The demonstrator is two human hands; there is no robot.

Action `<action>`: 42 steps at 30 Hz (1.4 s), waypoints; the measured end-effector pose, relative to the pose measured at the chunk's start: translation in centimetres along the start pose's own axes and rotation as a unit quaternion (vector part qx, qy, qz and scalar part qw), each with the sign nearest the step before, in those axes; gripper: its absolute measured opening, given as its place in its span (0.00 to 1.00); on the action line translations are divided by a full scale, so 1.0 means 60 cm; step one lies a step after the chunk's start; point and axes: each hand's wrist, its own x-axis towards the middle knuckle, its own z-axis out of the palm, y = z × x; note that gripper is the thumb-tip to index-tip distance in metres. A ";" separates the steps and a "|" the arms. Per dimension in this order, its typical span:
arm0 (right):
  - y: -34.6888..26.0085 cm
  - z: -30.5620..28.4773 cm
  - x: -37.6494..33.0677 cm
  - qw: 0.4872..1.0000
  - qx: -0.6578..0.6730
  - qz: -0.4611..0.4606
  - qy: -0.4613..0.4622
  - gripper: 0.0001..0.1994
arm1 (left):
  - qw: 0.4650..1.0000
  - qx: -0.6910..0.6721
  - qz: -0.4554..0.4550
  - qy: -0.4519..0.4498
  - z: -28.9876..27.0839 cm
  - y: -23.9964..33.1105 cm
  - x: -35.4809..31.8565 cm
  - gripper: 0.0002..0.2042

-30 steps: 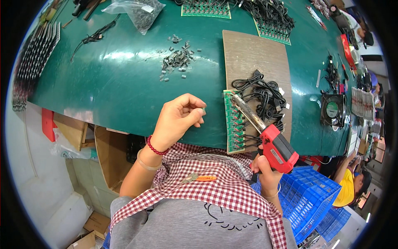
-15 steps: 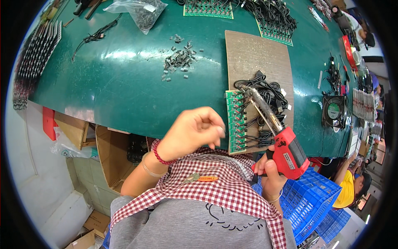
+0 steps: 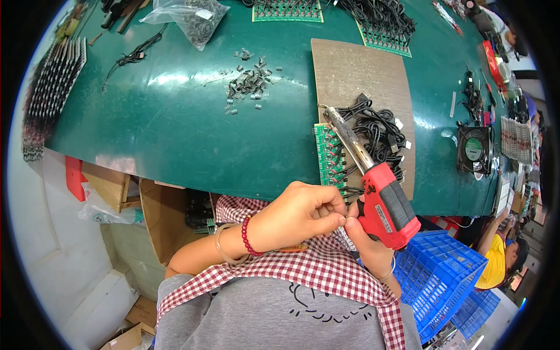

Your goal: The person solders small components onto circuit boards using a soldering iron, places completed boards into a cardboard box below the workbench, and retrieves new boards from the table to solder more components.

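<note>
My right hand [image 3: 370,245] grips a red and black soldering gun [image 3: 388,207]. Its long metal barrel points away from me, with the tip above the upper end of a green circuit board strip [image 3: 328,154]. Black cables [image 3: 373,131] run from that strip into a coiled bundle on a brown board [image 3: 361,73]. Close to my body, my left hand [image 3: 309,213] is closed in a pinch, its fingertips meeting the thumb of my right hand beside the gun's handle. What it pinches, if anything, is too small to make out.
Small black pin parts [image 3: 251,84] lie in a pile on the green table [image 3: 175,128]. Beyond are a clear plastic bag [image 3: 192,20] and more cabled boards [image 3: 385,41]. A small fan [image 3: 473,149] stands at right, blue crates [image 3: 440,274] below it. Another person in yellow [image 3: 496,262] works further right.
My left hand has moved right and nearer, meeting my right hand. The soldering gun has shifted slightly left, its tip moving left and away from me above the strip.
</note>
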 end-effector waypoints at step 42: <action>0.090 -0.063 -0.046 0.994 -0.073 -0.009 0.079 0.15 | 0.990 -0.027 -0.119 0.068 -0.136 -0.009 0.084 0.06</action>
